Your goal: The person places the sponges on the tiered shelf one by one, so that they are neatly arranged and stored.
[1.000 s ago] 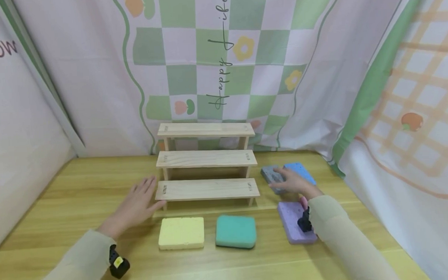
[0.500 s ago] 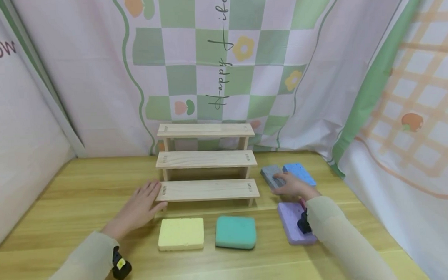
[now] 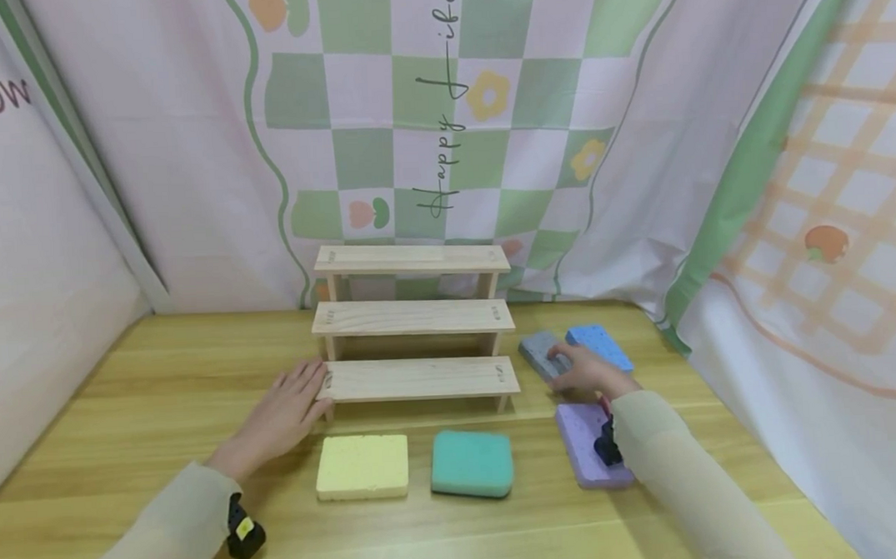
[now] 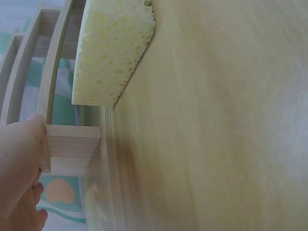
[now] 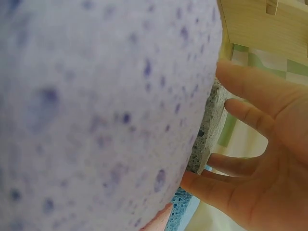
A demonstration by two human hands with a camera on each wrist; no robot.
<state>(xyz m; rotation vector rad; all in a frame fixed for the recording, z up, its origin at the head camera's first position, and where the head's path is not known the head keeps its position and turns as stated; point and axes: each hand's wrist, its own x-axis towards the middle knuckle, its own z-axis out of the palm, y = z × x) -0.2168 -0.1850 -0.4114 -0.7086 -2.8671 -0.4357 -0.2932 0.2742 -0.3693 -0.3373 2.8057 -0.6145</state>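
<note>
My left hand (image 3: 274,416) grips the left end of the lowest board of a three-step wooden display stand (image 3: 418,377), the thumb at the front corner in the left wrist view. At the stand's right, my right hand (image 3: 590,372) holds the near side of a grey sponge (image 3: 539,350) that lies on the table, thumb and fingers on its edges. Its far part shows past the fingers. A blue sponge (image 3: 597,346) lies just beyond. Below the right wrist is a purple sponge (image 3: 583,449), partly covered by the sleeve and wrist camera.
In front of the stand lie a yellow sponge (image 3: 362,467) and a teal sponge (image 3: 471,464). A pink edge (image 5: 161,219) shows beside the purple sponge in the right wrist view. Printed curtains (image 3: 442,146) enclose the wooden table (image 3: 279,537) at the back and sides.
My left hand has moved right onto the stand's end. The right hand has lowered its fingers onto the grey sponge, which has shifted slightly left, away from the blue one.
</note>
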